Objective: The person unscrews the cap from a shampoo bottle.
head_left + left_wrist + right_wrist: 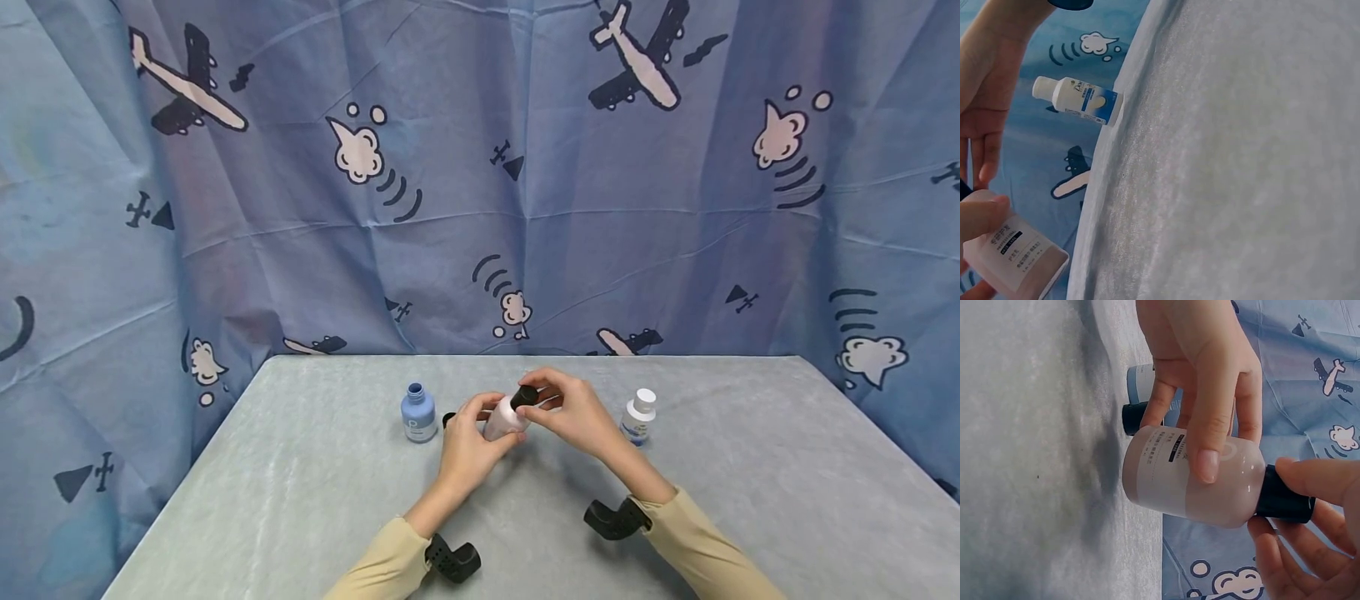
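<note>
A pale pink bottle (498, 420) with a printed label is held tilted above the table, its black cap (527, 396) pointing up and right. My left hand (467, 446) grips the body, with the thumb across its side in the right wrist view. Around the cap, my right hand (576, 415) pinches with thumb and fingers; the cap sits on the neck. An uncapped blue bottle (418, 413) stands left of my left hand. Beside it is a loose black cap (1137, 419), partly hidden behind my left hand in the head view.
Right of my hands stands a small white bottle (638, 417) with a white cap and blue-and-white label. A pale grey cloth covers the table (300, 500). Behind its far edge hangs a blue curtain (450, 167) printed with planes. Black wrist mounts (453, 560) sit at both cuffs.
</note>
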### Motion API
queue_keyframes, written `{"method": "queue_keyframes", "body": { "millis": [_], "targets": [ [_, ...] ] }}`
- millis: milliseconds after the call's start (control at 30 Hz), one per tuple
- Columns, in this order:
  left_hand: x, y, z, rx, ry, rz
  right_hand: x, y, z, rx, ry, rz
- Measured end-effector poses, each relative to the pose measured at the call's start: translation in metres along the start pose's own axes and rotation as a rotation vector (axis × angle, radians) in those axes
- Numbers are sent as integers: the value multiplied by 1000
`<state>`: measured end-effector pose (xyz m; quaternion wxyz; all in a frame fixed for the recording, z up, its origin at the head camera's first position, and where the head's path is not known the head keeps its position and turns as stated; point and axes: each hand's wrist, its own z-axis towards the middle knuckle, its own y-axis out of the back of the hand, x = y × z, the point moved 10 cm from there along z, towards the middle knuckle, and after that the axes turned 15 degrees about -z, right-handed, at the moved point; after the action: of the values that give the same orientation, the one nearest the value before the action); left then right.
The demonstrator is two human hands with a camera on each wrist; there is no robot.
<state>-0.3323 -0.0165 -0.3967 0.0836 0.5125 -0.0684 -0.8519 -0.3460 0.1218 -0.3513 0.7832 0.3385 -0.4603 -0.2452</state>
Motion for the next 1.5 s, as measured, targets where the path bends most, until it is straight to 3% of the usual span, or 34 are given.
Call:
{"method": "queue_keyframes", "body": {
  "millis": [500,900,1100,1367,1500],
  "targets": [
    [-3,-7,1,62,-7,-17,3,8,0,-28,46,-35],
    [-1,-16,-1,190,37,-75,5,4,-2,60,140,-13],
    [-2,-15,-4,180,25,-36,7,3,-4,66,164,-2],
    [-8,-10,-1,110,-17,41,-8,4,-4,44,-23,-77],
    [-9,-11,-1,101,-11,49,-9,4,-5,44,-47,-83]
  ]
}}
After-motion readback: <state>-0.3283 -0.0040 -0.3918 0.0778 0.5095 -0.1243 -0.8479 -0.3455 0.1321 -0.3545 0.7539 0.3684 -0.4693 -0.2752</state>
